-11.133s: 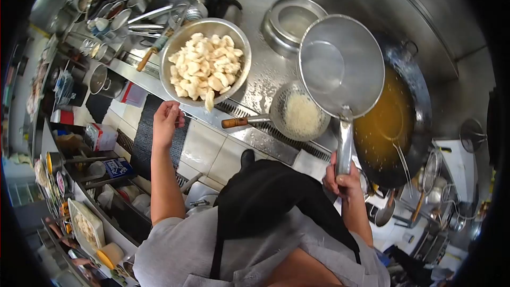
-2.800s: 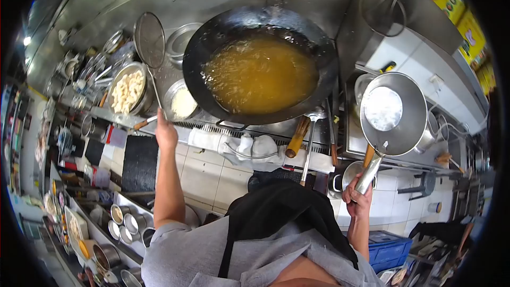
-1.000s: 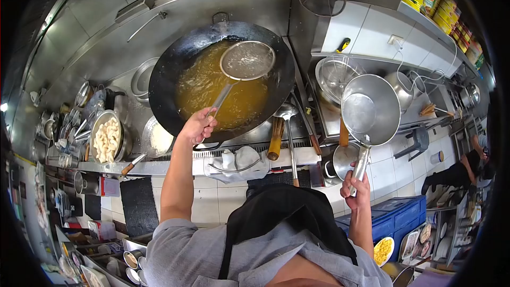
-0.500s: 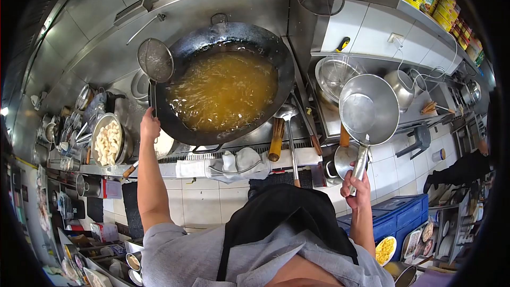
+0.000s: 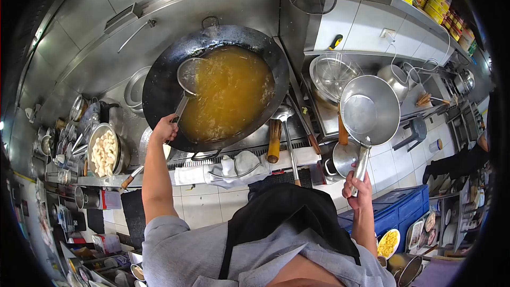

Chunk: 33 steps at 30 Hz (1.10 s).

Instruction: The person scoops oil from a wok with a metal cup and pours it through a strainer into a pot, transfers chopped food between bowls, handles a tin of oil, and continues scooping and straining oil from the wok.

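My left hand (image 5: 165, 129) is closed round the handle of a round wire strainer (image 5: 189, 76). The strainer's head lies at the left side of the yellow-brown liquid (image 5: 234, 93), inside a large black wok (image 5: 159, 82). Light bits show across the liquid's surface. Out to the right, my right hand (image 5: 358, 186) grips the handle of a metal saucepan (image 5: 370, 110), held tilted so that I look into its bare inside. The saucepan is apart from the wok.
Left of the wok stands a bowl of pale pieces (image 5: 104, 151). A bamboo brush (image 5: 274, 141) and a ladle (image 5: 284, 112) lie at the wok's right front. White cloths (image 5: 234, 167) line the counter edge. Blue crates (image 5: 390, 212) stand right of me; another person's dark-clothed leg (image 5: 451, 165) shows far right.
My left hand has brought the strainer rightward and down, from above the wok's left rim into the liquid. My right hand and the saucepan have hardly moved.
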{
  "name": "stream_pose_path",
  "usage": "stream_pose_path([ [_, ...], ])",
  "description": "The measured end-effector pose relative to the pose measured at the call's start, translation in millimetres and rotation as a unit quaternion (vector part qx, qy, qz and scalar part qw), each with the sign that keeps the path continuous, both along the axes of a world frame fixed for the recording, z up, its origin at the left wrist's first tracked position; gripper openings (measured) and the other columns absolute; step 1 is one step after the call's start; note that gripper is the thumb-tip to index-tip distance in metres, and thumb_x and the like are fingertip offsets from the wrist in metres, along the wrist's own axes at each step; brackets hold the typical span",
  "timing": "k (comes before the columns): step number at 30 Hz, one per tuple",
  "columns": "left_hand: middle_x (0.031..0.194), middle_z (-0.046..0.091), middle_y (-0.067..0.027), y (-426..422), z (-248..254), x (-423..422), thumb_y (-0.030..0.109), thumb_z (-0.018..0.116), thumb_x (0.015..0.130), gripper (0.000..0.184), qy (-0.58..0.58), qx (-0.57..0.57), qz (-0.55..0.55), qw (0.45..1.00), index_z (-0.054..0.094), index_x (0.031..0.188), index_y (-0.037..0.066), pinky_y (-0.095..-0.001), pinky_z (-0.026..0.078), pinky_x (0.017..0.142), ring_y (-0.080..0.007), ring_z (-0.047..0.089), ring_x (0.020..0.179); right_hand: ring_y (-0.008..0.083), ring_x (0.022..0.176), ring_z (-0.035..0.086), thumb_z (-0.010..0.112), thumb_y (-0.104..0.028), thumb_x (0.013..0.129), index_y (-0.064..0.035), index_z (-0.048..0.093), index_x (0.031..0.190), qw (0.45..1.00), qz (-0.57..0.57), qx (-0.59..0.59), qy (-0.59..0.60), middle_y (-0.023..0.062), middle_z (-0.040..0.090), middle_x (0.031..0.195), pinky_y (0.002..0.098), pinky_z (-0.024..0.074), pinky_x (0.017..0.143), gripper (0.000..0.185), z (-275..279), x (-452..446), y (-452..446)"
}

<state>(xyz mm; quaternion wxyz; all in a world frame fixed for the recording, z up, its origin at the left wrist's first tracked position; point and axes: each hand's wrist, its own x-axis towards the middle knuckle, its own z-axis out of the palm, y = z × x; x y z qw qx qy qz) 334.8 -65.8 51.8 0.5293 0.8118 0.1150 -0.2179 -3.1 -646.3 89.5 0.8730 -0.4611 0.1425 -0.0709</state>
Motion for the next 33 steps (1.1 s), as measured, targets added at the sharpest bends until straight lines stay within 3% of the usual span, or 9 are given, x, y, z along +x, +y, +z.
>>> stream_pose_path([
  [5,0.066,0.048,-0.0038,-36,-11,28,0.0,0.044,0.092,0.051,0.005,-0.047,-0.051,0.998,0.036,0.142,0.009,-0.0262,0.035,0.041,-0.0116,0.043,0.047,0.0184,0.041,0.047,0.066,-0.013,0.079,-0.006,0.039,0.124,1.0,-0.004,0.004,0.0,0.008,0.049,0.067,0.0304,0.0383,0.038,0.053,3,0,6],
  [7,0.068,0.049,-0.0042,-49,-17,34,0.001,0.044,0.094,0.051,0.025,-0.143,-0.038,0.989,0.033,0.143,0.009,-0.0257,0.035,0.041,-0.0119,0.043,0.047,0.0184,0.041,0.047,0.066,-0.013,0.079,-0.006,0.039,0.124,1.0,0.002,0.004,-0.006,0.0079,0.049,0.067,0.0306,0.0383,0.038,0.053,4,0,7],
  [13,0.076,0.052,-0.0051,-94,-16,29,0.004,0.044,0.097,0.045,0.048,-0.179,-0.042,0.982,0.034,0.141,0.01,-0.0239,0.036,0.045,-0.0109,0.042,0.054,0.0185,0.042,0.048,0.066,-0.013,0.079,-0.0062,0.039,0.124,1.0,0.016,0.009,-0.003,0.0073,0.049,0.066,0.031,0.0379,0.039,0.052,7,4,9],
  [15,0.075,0.053,-0.0026,-112,-3,20,0.006,0.046,0.097,0.048,0.042,-0.189,-0.032,0.981,0.032,0.143,0.01,-0.0212,0.035,0.041,-0.0087,0.042,0.05,0.0184,0.042,0.048,0.066,-0.013,0.079,-0.0062,0.039,0.124,1.0,0.023,0.009,-0.003,0.0072,0.049,0.066,0.0309,0.0378,0.039,0.052,6,6,8],
  [16,0.076,0.053,-0.0019,-118,-11,23,0.007,0.047,0.097,0.045,0.053,-0.255,-0.003,0.965,0.035,0.139,0.01,-0.019,0.032,0.036,-0.0065,0.042,0.05,0.0184,0.042,0.048,0.066,-0.013,0.079,-0.0063,0.039,0.124,1.0,0.026,0.013,-0.001,0.0071,0.049,0.066,0.0308,0.0376,0.039,0.053,6,7,8],
  [20,0.077,0.052,-0.0017,-134,-4,20,0.007,0.047,0.097,0.04,0.024,-0.262,-0.04,0.964,0.036,0.136,0.009,-0.016,0.033,0.038,-0.005,0.041,0.052,0.0181,0.042,0.048,0.067,-0.014,0.078,-0.0067,0.04,0.124,0.999,0.043,0.009,0.003,0.0067,0.049,0.066,0.0303,0.0371,0.039,0.053,7,14,7],
  [27,0.077,0.051,-0.0037,-129,9,1,0.006,0.046,0.097,0.036,0.014,-0.282,-0.011,0.959,0.038,0.132,0.008,-0.0191,0.035,0.042,-0.0063,0.04,0.053,0.0182,0.041,0.047,0.066,-0.013,0.079,-0.0078,0.04,0.126,0.996,0.078,0.033,-0.017,0.0067,0.048,0.067,0.0304,0.037,0.038,0.054,-1,23,2],
  [29,0.079,0.052,-0.0047,-123,19,-12,0.006,0.045,0.098,0.042,0.008,-0.339,-0.016,0.941,0.034,0.138,0.006,-0.0202,0.037,0.044,-0.0073,0.041,0.055,0.0181,0.041,0.048,0.065,-0.013,0.079,-0.008,0.04,0.126,0.996,0.086,0.032,-0.021,0.0069,0.048,0.067,0.0304,0.0371,0.038,0.053,-1,24,-1],
  [33,0.077,0.052,-0.0044,-116,26,-35,0.005,0.045,0.097,0.041,-0.018,-0.314,0.026,0.949,0.035,0.137,0.006,-0.0208,0.036,0.043,-0.0077,0.041,0.055,0.0154,0.043,0.047,0.065,-0.015,0.08,-0.0079,0.041,0.128,0.994,0.105,0.015,-0.015,0.0061,0.048,0.07,0.0284,0.0358,0.038,0.053,-5,28,-5],
])
